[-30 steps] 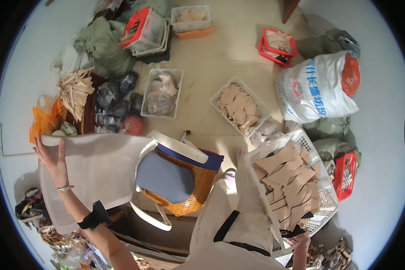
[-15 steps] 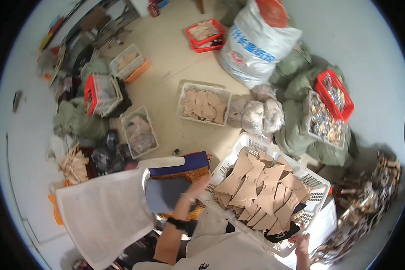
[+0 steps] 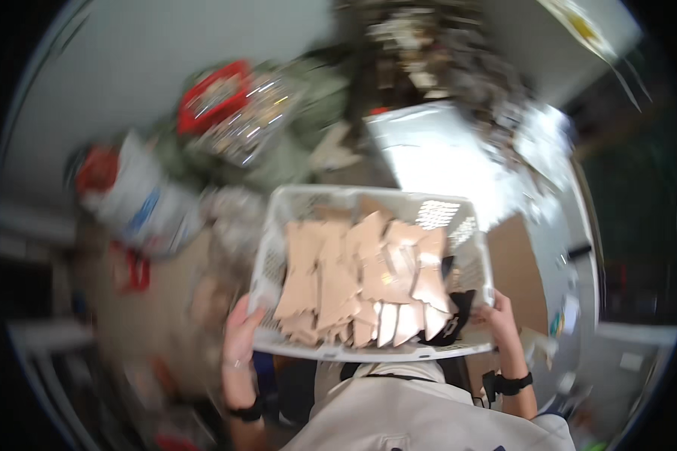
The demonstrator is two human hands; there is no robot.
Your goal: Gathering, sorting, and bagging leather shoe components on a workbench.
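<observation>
A white plastic basket point(image 3: 368, 355) with perforated sides is held up in front of my body. Inside it lie several tan, waisted flat pieces point(image 3: 380, 278) that look like cardboard, overlapping one another. Some black material point(image 3: 456, 319) sits in its near right corner. My left hand point(image 3: 241, 331) is closed on the basket's left near corner, and my right hand point(image 3: 500, 317) grips the right near corner. Parts of the fingers are hidden by the rim. Both wrists wear black bands.
Motion smears the surroundings. At the left stand a white sack point(image 3: 147, 203) and a red basket point(image 3: 218, 98) among green bags. Beyond the basket lies a bright, shiny surface point(image 3: 429, 150). A brown cardboard panel point(image 3: 517, 270) stands at its right.
My view has swung to the right. My left hand, earlier apart from the basket's left end, now holds it. The basket now sits level before me, with both hands on it.
</observation>
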